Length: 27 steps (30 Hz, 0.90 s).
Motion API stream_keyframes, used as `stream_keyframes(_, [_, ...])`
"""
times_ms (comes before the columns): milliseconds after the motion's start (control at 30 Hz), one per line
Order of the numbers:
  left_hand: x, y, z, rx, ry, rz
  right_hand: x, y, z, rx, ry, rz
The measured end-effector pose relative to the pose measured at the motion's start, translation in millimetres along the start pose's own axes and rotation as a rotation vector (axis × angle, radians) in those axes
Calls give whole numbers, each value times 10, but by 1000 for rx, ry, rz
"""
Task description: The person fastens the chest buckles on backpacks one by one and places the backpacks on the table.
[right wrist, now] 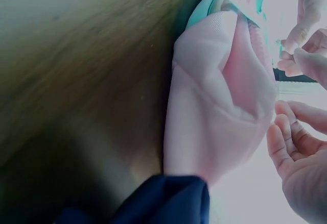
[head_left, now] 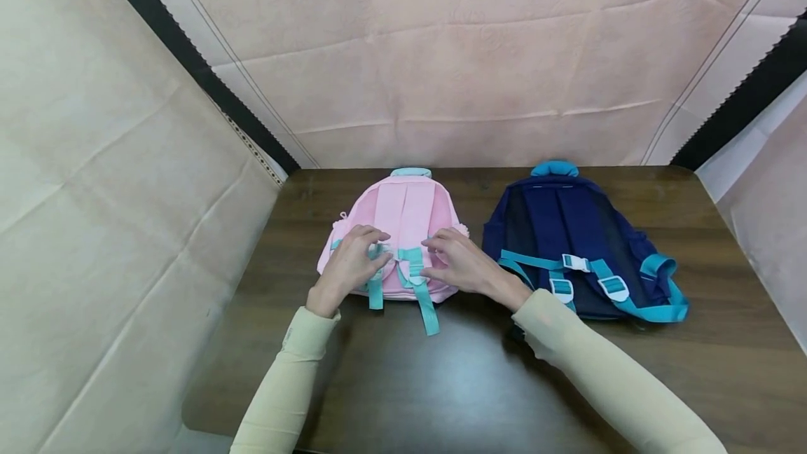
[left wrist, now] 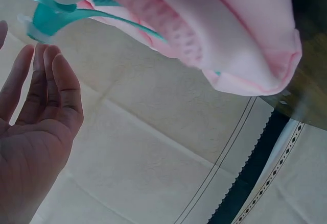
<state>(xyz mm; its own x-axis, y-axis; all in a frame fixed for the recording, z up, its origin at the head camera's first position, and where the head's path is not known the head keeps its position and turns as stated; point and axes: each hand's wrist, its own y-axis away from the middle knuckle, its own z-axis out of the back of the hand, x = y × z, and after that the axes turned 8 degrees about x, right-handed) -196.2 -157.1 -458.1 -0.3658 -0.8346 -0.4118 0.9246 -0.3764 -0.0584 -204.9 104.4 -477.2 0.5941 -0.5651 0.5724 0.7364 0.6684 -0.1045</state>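
A pink backpack (head_left: pixel 405 209) lies on the table with its shoulder straps facing up and turquoise webbing straps (head_left: pixel 426 303) hanging over its lower edge. Over the left side of its lower half hovers my left hand (head_left: pixel 352 263), fingers fairly straight and parted from the thumb. In the left wrist view, these fingertips come close to a pale buckle (left wrist: pixel 38 32) on a turquoise strap; whether they touch it I cannot tell. My right hand (head_left: pixel 463 263) is above the bag's right side, fingers loosely bent with nothing visible between them.
A navy backpack (head_left: pixel 557 230) with bright blue straps and white buckles lies to the right, close to my right forearm. Both bags rest on a brown wooden table (head_left: pixel 410 384). Pale fabric panels (head_left: pixel 479 76) stand behind and at the sides.
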Motion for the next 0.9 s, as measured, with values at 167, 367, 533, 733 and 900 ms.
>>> stream_keyframes(167, [63,3,5,21,-17,7,63,-175,-41,17,16,-13])
stream_keyframes(367, [125,-10,7,47,-15,10,138,-388,-84,55,38,-53])
stream_keyframes(533, [152,-16,26,46,-16,2,162,-507,-111,72,8,-80])
stream_keyframes(733, [167,-16,33,57,-16,1,155,-603,-164,91,-3,-63])
stream_keyframes(900, [162,-19,19,76,2,11,159,-653,-207,111,-6,-99])
